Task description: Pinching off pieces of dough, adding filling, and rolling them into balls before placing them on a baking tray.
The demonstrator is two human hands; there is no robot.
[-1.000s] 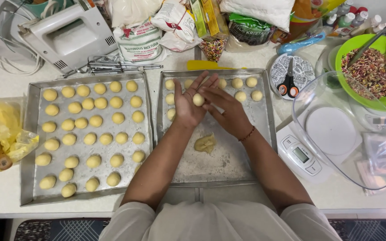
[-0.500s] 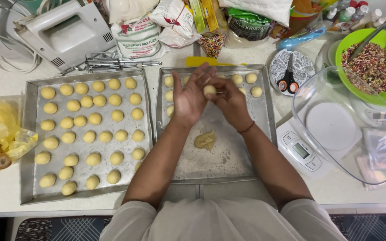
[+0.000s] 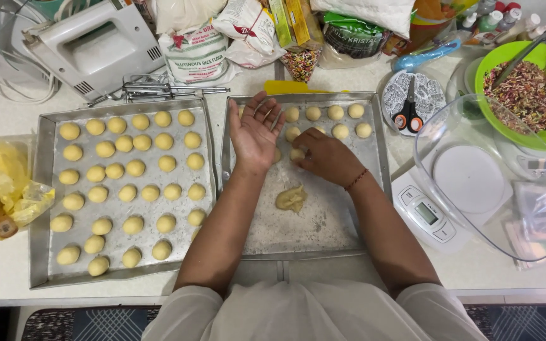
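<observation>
Left tray [image 3: 40, 189] was full: rows of rolled dough balls [image 3: 135, 168], nothing more to fit there. Right tray [image 3: 380, 158] held only a partial start, a few balls [image 3: 323, 113] along the far edge and a second short row begun. Most of its floor sat bare and floured. One small dough lump [image 3: 291, 198] lay mid-tray, unrolled. So judged roughly past halfway, with most of the right tray unfilled.

Right hand [image 3: 327, 158] was knuckles-up over the tray, fingertips pinched on a ball [image 3: 297, 154] resting in the second row. Grip clenched lightly on it, ball touching the tray as far as I could tell. Left hand [image 3: 255, 132] hovered just beside it, palm up, fingers spread, grip released, nothing in it. Dough lump sat near both wrists, between the forearms, apart from either hand.

Scale [image 3: 426, 215] and clear bowl [image 3: 475, 170] stood on the bench to the right.
</observation>
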